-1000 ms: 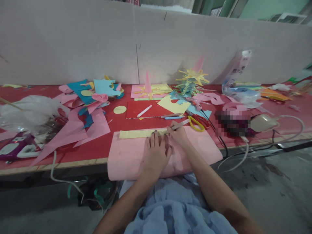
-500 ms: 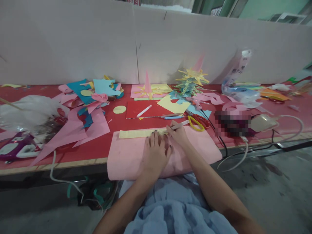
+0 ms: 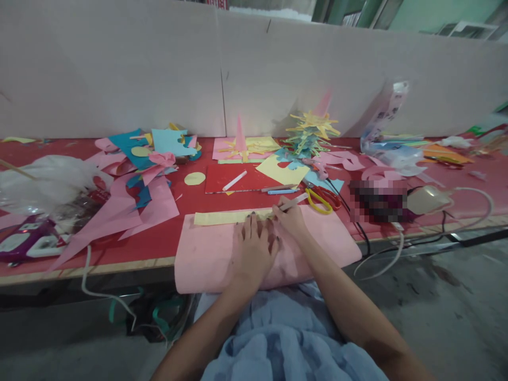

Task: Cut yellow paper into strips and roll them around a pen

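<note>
A large pink sheet [image 3: 214, 259] lies over the table's front edge, its near side curling down. Across its top runs a yellow paper strip [image 3: 216, 217]. My left hand [image 3: 254, 248] rests flat with fingers spread, the fingertips pressing on the strip's lower edge. My right hand [image 3: 291, 219] is closed round a pale pen [image 3: 296, 201], its tip at the right part of the strip; the tip itself is hidden by the fingers. Beyond the hands lies a red folder or board [image 3: 222, 179] with pens [image 3: 282, 192] along its edge.
Yellow-handled scissors [image 3: 318, 202] lie right of the pen. A layered paper tree [image 3: 311, 135] and a pink cone [image 3: 240, 138] stand at the back. Pink and blue paper scraps [image 3: 159, 206] cover the left. A white charger [image 3: 428, 200] with cables sits right.
My right hand and the pen have shifted very slightly, the pen now tilting a little more upright. My left hand stays almost in the same place on the strip.
</note>
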